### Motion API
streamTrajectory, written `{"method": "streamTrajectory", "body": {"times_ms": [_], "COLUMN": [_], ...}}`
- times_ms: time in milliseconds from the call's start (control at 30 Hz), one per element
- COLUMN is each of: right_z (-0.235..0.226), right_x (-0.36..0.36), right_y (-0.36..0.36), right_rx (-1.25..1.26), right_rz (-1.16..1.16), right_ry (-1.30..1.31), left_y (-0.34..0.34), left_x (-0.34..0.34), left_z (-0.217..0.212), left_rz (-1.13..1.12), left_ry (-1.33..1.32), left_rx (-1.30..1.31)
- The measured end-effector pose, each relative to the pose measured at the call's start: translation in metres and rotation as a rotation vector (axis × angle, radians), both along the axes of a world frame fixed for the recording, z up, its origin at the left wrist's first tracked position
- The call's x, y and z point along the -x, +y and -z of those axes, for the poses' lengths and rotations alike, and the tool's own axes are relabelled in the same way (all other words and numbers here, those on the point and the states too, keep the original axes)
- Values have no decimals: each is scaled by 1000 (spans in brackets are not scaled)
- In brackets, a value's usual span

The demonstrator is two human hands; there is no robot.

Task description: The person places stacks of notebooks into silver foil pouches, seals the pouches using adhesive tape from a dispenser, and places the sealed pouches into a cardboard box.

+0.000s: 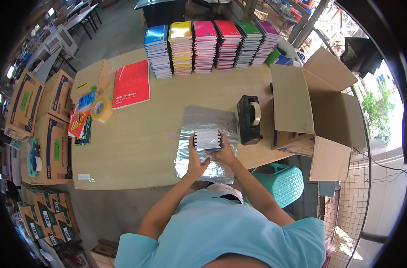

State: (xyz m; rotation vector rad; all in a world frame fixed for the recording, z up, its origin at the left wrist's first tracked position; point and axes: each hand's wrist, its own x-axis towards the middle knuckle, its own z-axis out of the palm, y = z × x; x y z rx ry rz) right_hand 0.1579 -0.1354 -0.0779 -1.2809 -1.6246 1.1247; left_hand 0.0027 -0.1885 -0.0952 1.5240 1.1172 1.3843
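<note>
A small stack of notebooks (pixel 207 140) stands between my two hands, its white page edges facing up and black bindings showing at both ends. My left hand (pixel 197 161) is closed on the stack's left end, with the thumb low in front. My right hand (pixel 225 152) grips the right end. Beneath them clear plastic bags (pixel 203 115) lie flat on the table. To the right of the bags is a black tape dispenser (pixel 249 123) with a roll of tape in it. The covers of the held notebooks are mostly hidden.
Several tall stacks of colored notebooks (pixel 205 47) line the table's far edge. A red notebook (pixel 132 85), a tape roll (pixel 101 109) and a small carton (pixel 91 80) lie left. An open cardboard box (pixel 292 98) stands right, above a green stool (pixel 284 185). Closed boxes (pixel 54 147) flank the left.
</note>
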Motion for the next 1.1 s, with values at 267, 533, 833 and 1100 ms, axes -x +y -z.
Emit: {"method": "streamTrajectory", "body": {"times_ms": [267,533,833,1100], "right_z": [-164,-148,-143,-140], "right_x": [-41,-31,-24,-22], "right_y": [17,67,69,67], "right_rx": [-640,-638,-603,-579], "right_rz": [-505,-832,-836,-795], "right_ry": [-651,-628,-530,-465], "left_y": [-3,42,58,52], "left_x": [57,103,100,100], "left_z": [-31,-73,-88,-65], "left_rz": [-179,254,499,326], "left_ry": [560,908,1105,947], "left_rx": [-317,-594,-521,-607]}}
